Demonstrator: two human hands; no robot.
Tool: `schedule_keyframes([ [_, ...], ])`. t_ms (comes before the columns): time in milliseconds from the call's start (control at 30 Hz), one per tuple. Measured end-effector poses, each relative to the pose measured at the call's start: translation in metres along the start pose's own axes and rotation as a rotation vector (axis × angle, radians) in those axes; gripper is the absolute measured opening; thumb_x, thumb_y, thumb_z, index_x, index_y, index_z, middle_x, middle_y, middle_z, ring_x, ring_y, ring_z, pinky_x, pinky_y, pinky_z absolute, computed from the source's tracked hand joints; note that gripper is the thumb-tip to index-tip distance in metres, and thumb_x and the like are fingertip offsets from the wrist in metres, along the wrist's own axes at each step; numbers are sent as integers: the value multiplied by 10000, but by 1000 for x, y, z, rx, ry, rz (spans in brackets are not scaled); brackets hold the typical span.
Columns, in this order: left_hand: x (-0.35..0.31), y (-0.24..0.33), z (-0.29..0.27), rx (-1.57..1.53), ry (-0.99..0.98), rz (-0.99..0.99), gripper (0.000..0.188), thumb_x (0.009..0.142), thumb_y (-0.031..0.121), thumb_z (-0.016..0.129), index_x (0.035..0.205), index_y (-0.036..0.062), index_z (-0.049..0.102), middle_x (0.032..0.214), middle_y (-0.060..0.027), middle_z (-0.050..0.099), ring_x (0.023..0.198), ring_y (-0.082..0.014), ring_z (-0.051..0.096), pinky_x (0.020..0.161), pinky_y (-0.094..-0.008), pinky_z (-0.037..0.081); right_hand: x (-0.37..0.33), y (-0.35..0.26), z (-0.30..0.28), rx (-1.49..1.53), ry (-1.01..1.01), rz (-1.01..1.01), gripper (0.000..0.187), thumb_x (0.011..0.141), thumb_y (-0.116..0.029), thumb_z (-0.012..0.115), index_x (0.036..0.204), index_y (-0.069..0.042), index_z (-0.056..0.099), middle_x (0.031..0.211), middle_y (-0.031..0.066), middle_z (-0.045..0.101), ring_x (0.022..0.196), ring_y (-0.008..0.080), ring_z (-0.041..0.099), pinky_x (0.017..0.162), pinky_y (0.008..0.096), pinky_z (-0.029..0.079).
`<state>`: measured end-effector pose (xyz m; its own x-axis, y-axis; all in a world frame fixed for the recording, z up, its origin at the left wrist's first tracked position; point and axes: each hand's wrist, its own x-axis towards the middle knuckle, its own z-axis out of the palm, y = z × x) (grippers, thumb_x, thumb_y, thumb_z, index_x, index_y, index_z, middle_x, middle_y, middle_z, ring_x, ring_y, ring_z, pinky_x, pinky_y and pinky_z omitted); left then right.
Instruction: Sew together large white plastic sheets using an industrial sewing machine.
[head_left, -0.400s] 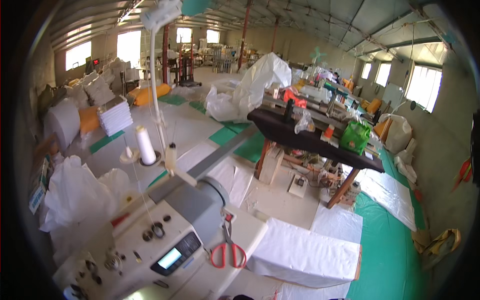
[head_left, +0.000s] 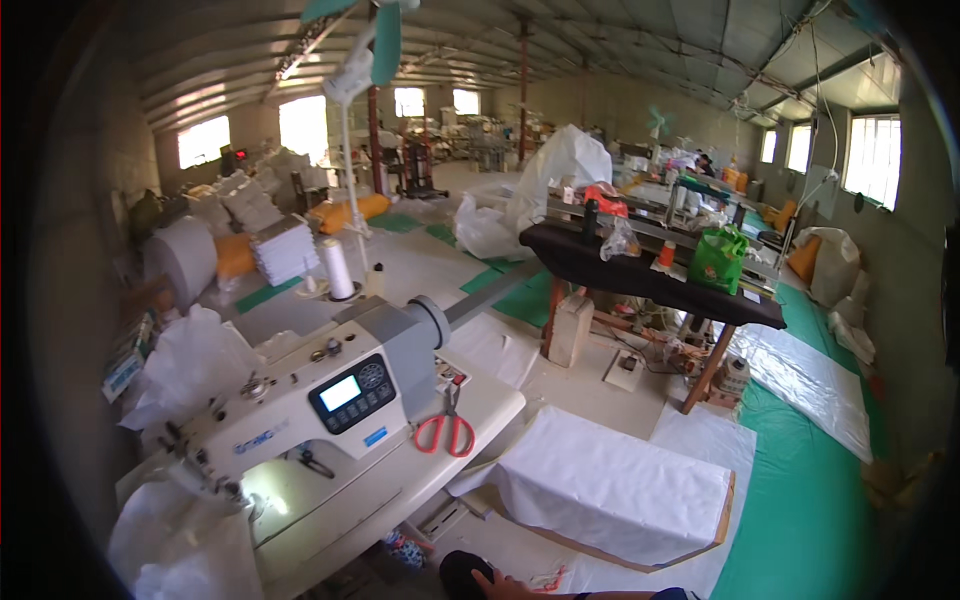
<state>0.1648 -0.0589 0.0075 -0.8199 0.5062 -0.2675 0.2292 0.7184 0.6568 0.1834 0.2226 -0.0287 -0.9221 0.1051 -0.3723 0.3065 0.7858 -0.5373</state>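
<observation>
My right hand shows only in part at the lower edge, its forearm coming in from the right. Its fingers press on the edge of a black rounded thing, mostly cut off by the frame; the grip is partly hidden. My left hand is out of view. Left of the hand stands a white and grey sewing machine with a lit screen and a lamp shining near its needle. Red-handled scissors lie on the machine's table. White sheet material is beside the needle end.
A bench draped in white sheet stands to the right, over green floor covering. Beyond is a dark-covered table with a green bag. A thread cone stands behind the machine. Stacked white sheets lie far left.
The view has shifted, so the sewing machine sits lower and shows more of its front and needle end. My right hand and the black rounded thing have come into view at the lower edge.
</observation>
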Motion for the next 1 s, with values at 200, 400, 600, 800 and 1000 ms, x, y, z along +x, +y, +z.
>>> schedule_keyframes([
  [200,-41,-52,-133,206,456,-30,349,846,190,576,1152,28,531,1168,-221,540,1110,-367,481,965,-437,360,-10,-24,32,-114,135,-163,895,725,-574,606,1407,-124,241,1377,287,293,1294,438,254,1026,581,252],
  [400,-94,-127,-234,498,1187,-260,461,845,251,571,1258,75,468,1304,-194,434,1221,-359,387,955,-503,337,30,-89,58,-317,-186,-534,898,724,-568,606,1400,-86,264,1384,252,326,1237,374,401,971,528,364],
  [600,-92,-188,-281,574,914,-580,486,866,442,484,1282,192,473,1384,-109,378,1292,-338,311,971,-664,223,86,-191,65,-169,-280,-551,1038,707,-590,646,1389,44,188,1391,286,293,1290,382,317,1059,402,287],
  [800,-78,-202,-317,435,739,-704,561,879,541,352,1357,251,389,1470,-50,261,1359,-301,208,1048,-621,71,87,-265,90,173,-460,-641,1099,667,-551,720,1405,31,151,1423,243,264,1329,336,259,1072,387,256],
  [1000,-53,-211,-352,426,590,-696,617,880,584,309,1414,276,273,1510,-22,151,1387,-277,120,1066,-589,13,79,-335,164,347,-571,-842,1069,704,-511,714,1409,37,128,1441,236,233,1332,310,256,1085,353,220],
])
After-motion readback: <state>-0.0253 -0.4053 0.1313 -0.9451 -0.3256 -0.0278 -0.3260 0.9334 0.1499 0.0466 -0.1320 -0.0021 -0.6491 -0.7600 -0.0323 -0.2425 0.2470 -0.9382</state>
